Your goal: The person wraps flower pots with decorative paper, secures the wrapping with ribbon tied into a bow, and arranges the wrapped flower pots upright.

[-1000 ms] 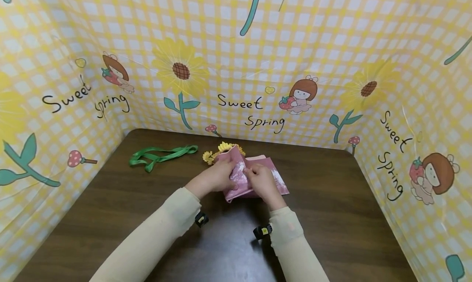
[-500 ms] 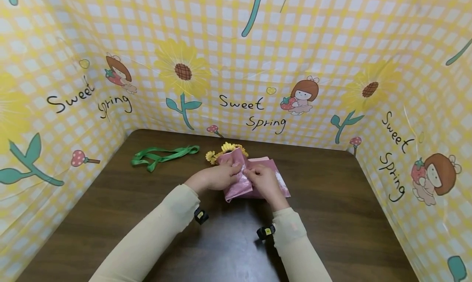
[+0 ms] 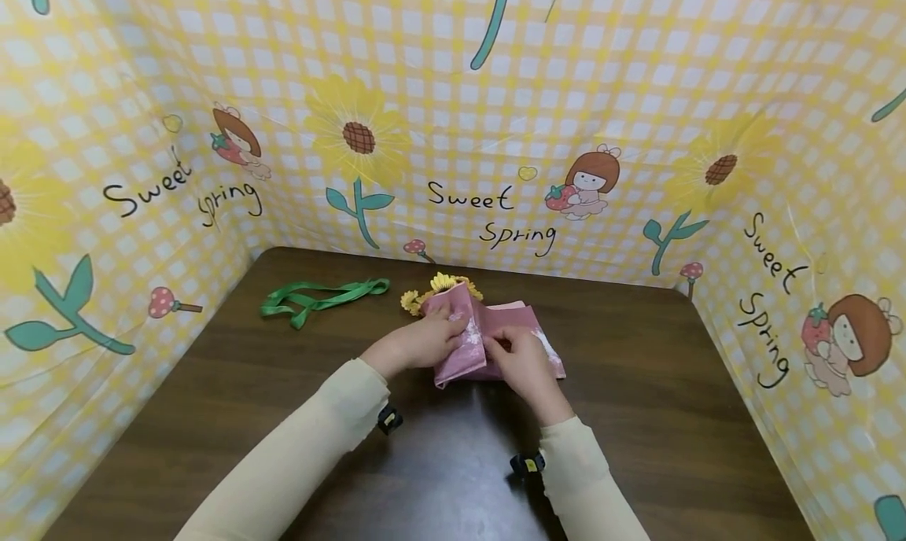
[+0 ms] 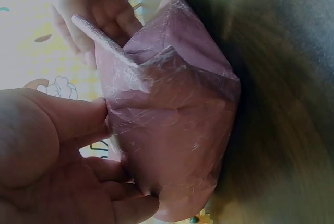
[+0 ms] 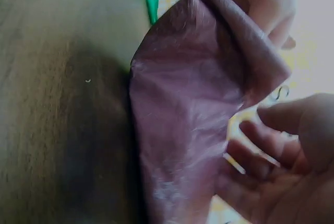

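A sheet of pink wrapping paper (image 3: 453,360) with white patterning lies folded on the table around a bunch of yellow artificial flowers (image 3: 442,283), whose heads show past its far left edge. My left hand (image 3: 425,340) rests on the folded left flap, its fingertips and thumb touching the paper (image 4: 172,130). At the flap's right edge is my right hand (image 3: 522,360). In the right wrist view, a gap separates its thumb from its fingers, and some fingertips meet the paper (image 5: 177,104). The flower stems are hidden inside the wrapping.
A loose green ribbon (image 3: 325,296) lies at the table's back left. The dark wooden table (image 3: 637,415) is enclosed at the back and sides by a yellow checked cloth (image 3: 453,132).
My left hand has moved up onto the flap, its fingers more spread out. The right hand has shifted slightly to the right along with the view. The flap stays folded over.
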The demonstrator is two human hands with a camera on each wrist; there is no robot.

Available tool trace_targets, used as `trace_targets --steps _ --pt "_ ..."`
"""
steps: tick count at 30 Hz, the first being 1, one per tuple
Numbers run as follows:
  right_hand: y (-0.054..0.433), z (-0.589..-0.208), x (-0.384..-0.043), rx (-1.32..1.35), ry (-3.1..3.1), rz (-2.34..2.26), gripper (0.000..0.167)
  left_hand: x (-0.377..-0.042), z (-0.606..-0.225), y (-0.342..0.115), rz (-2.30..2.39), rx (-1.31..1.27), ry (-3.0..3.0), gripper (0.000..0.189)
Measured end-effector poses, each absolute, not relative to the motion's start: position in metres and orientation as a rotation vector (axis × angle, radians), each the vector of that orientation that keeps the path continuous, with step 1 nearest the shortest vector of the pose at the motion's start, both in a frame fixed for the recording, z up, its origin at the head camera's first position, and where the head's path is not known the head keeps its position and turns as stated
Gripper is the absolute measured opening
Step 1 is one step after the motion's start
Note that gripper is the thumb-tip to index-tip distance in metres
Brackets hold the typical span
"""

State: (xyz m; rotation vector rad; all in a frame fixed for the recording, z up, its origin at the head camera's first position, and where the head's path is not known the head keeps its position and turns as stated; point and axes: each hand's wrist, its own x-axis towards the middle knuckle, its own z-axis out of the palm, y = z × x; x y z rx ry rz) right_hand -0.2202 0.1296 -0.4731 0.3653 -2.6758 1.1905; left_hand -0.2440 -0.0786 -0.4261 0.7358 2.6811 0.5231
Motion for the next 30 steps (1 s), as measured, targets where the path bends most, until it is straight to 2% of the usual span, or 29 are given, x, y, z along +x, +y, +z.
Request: trace_targets --steps 8,13,16,19,24,30 --pt "0.126 -0.459 -0.173 0.39 -2.833 0.792 0.026 -0.244 -0.425 -0.074 0.49 0.734 2.689 0.051" --pt "0.11 -0.467 -0.147 0.642 -2.926 0.811 0.005 -0.245 -0.423 -0.068 0.441 0.735 2.699 0.051" --pt "0.097 -0.469 -0.141 0.708 -2.878 0.917 0.023 -0.246 -0.421 -0.066 0.387 0.736 2.728 0.05" --pt "0.087 -0.471 -0.14 0.651 -2.818 0.962 0.028 -0.247 -0.42 -0.063 0.352 0.745 2.742 0.049" --pt "0.075 -0.475 -0.141 0.438 -2.777 0.99 0.013 -0.247 -0.419 -0.06 0.3 0.728 2.74 0.05" --pt "0.068 -0.481 -0.15 0.162 -2.691 1.314 0.023 -0.244 -0.42 -0.059 0.295 0.7 2.748 0.051"
